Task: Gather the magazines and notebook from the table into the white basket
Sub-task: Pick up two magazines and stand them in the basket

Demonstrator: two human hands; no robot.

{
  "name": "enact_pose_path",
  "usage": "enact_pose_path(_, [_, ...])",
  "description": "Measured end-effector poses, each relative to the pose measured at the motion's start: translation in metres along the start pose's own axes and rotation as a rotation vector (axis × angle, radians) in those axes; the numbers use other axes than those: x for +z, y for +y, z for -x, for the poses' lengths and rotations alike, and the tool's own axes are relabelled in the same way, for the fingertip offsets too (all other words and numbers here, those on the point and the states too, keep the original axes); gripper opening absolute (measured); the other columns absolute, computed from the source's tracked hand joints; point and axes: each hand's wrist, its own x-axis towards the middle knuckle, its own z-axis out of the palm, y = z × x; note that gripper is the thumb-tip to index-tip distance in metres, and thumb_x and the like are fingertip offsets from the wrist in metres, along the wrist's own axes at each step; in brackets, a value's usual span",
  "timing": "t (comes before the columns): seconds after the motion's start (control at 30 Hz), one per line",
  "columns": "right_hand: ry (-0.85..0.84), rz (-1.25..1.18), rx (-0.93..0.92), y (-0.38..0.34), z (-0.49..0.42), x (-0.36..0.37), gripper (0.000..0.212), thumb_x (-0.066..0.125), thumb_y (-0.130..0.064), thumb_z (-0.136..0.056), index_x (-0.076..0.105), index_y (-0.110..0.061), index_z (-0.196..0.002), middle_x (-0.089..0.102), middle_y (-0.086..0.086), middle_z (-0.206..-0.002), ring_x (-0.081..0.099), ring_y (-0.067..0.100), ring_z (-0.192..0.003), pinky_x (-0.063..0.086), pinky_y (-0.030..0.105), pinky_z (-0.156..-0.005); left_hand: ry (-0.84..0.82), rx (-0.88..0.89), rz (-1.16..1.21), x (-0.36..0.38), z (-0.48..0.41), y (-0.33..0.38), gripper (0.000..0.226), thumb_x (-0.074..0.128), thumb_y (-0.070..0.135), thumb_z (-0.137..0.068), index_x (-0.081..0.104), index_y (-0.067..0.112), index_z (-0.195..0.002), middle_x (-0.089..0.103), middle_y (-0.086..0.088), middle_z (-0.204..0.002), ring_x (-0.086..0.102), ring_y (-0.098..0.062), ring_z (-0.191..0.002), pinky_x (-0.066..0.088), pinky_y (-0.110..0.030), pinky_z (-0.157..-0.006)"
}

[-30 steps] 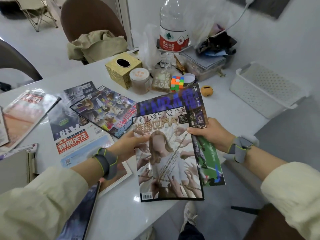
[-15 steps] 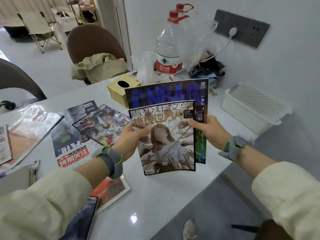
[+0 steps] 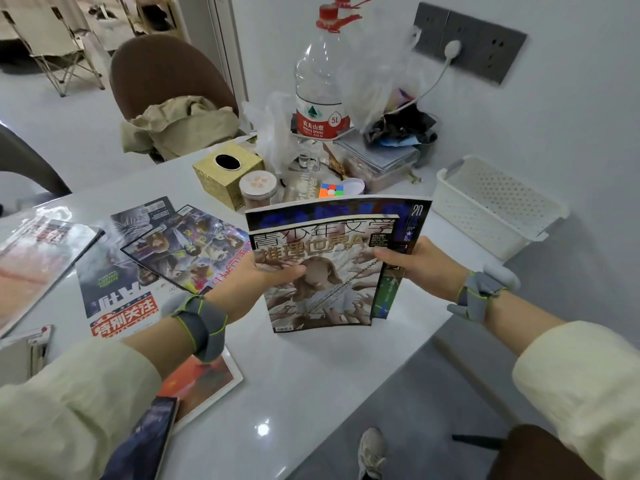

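Observation:
Two stacked magazines (image 3: 325,271) stand upright above the white table (image 3: 311,368), a smaller one with a figure on its cover in front of a larger blue one. My left hand (image 3: 256,278) grips their left edge, thumb on the cover. On the right edge my right hand (image 3: 415,268) does the same. The white basket (image 3: 495,206) sits empty at the table's right end, beyond my right hand. Several more magazines (image 3: 180,251) lie flat on the left of the table, and one (image 3: 204,382) under my left forearm.
A gold tissue box (image 3: 227,173), a small jar (image 3: 258,188), a cube puzzle (image 3: 331,190), a large water bottle (image 3: 322,84) and plastic bags crowd the far edge. A brown chair (image 3: 169,77) with cloth stands behind. Grey floor lies to the right.
The two held magazines have been lifted from a tilted position to upright and carried slightly toward the basket. Both hands have kept their grip.

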Motion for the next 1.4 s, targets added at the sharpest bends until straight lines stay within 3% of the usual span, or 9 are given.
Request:
enact_pose_path(0.07, [-0.065, -0.018, 0.003, 0.001, 0.0, -0.001, 0.044, 0.07, -0.027, -0.073, 0.064, -0.018, -0.116, 0.066, 0.012, -0.12, 0.062, 0.028, -0.113, 0.05, 0.042, -0.095, -0.011, -0.01, -0.051, -0.001, -0.001, 0.0, 0.038, 0.076, 0.011, -0.074, 0.065, 0.012, -0.11, 0.073, -0.005, -0.106, 0.069, -0.015, -0.097, 0.051, -0.02, -0.081])
enact_pose_path(0.2, [-0.148, -0.022, 0.006, 0.005, 0.001, 0.002, 0.041, 0.071, -0.016, -0.072, 0.065, -0.029, -0.11, 0.07, -0.004, -0.112, 0.064, 0.017, -0.108, 0.053, 0.028, -0.09, -0.049, 0.035, -0.095, 0.001, 0.0, 0.001, 0.048, 0.076, 0.018, -0.073, 0.062, 0.014, -0.119, 0.071, 0.0, -0.112, 0.067, -0.011, -0.102, 0.052, -0.018, -0.082])
enact_pose_path(0.33, [-0.096, 0.118, -0.023, 0.007, 0.0, 0.004, 0.042, 0.067, -0.003, -0.082, 0.061, -0.037, -0.106, 0.072, -0.016, -0.104, 0.066, 0.002, -0.101, 0.053, 0.018, -0.088, -0.006, 0.095, -0.099, 0.004, 0.003, 0.0, 0.03, 0.072, 0.015, -0.078, 0.065, 0.022, -0.106, 0.072, 0.003, -0.103, 0.069, -0.008, -0.094, 0.054, -0.018, -0.076])
enact_pose_path(0.43, [-0.068, 0.106, -0.036, 0.001, -0.003, 0.002, 0.042, 0.064, 0.0, -0.083, 0.06, -0.034, -0.108, 0.07, -0.008, -0.107, 0.068, 0.009, -0.1, 0.054, 0.024, -0.09, 0.039, 0.133, -0.098, 0.006, 0.001, 0.002, 0.019, 0.07, 0.009, -0.081, 0.068, 0.019, -0.097, 0.074, 0.005, -0.093, 0.07, -0.004, -0.083, 0.052, -0.011, -0.066])
enact_pose_path(0.8, [-0.036, 0.113, 0.0, -0.007, -0.002, 0.003, 0.044, 0.061, 0.004, -0.085, 0.053, -0.016, -0.124, 0.063, 0.0, -0.117, 0.063, 0.002, -0.098, 0.053, 0.015, -0.085, 0.01, 0.093, -0.174, 0.002, -0.012, 0.007, 0.023, 0.071, 0.016, -0.08, 0.068, 0.016, -0.103, 0.074, 0.004, -0.096, 0.07, -0.007, -0.088, 0.053, -0.015, -0.072])
enact_pose_path(0.9, [-0.064, 0.115, 0.012, -0.007, -0.002, 0.001, 0.047, 0.061, 0.004, -0.084, 0.052, -0.011, -0.127, 0.063, 0.0, -0.119, 0.063, 0.004, -0.102, 0.053, 0.017, -0.087, 0.002, 0.084, -0.17, 0.001, -0.015, 0.008, 0.032, 0.074, 0.012, -0.077, 0.066, 0.012, -0.107, 0.073, 0.0, -0.1, 0.07, -0.008, -0.089, 0.054, -0.014, -0.07])
enact_pose_path(1.13, [-0.055, 0.109, 0.084, -0.004, -0.002, 0.003, 0.052, 0.061, 0.009, -0.082, 0.051, -0.018, -0.125, 0.06, 0.004, -0.123, 0.06, 0.015, -0.109, 0.049, 0.029, -0.097, 0.034, 0.029, -0.249, -0.002, -0.019, -0.002, 0.042, 0.079, 0.021, -0.071, 0.067, 0.009, -0.11, 0.071, -0.007, -0.109, 0.065, -0.023, -0.104, 0.049, -0.043, -0.098])
enact_pose_path(1.27, [0.014, 0.166, 0.102, -0.002, 0.0, 0.003, 0.057, 0.063, 0.006, -0.083, 0.046, -0.007, -0.135, 0.056, 0.011, -0.132, 0.055, 0.022, -0.117, 0.045, 0.035, -0.1, 0.026, 0.034, -0.28, -0.001, -0.019, 0.0, 0.033, 0.075, 0.023, -0.077, 0.07, 0.009, -0.106, 0.072, -0.005, -0.105, 0.067, -0.021, -0.1, 0.051, -0.041, -0.095])
enact_pose_path(1.4, [0.057, 0.156, 0.102, -0.002, 0.001, 0.005, 0.054, 0.062, 0.007, -0.083, 0.049, -0.008, -0.133, 0.058, 0.012, -0.13, 0.056, 0.024, -0.118, 0.043, 0.04, -0.105, 0.032, 0.051, -0.24, 0.003, -0.021, 0.002, 0.03, 0.074, 0.02, -0.078, 0.069, 0.011, -0.106, 0.073, -0.002, -0.102, 0.069, -0.016, -0.095, 0.056, -0.024, -0.079])
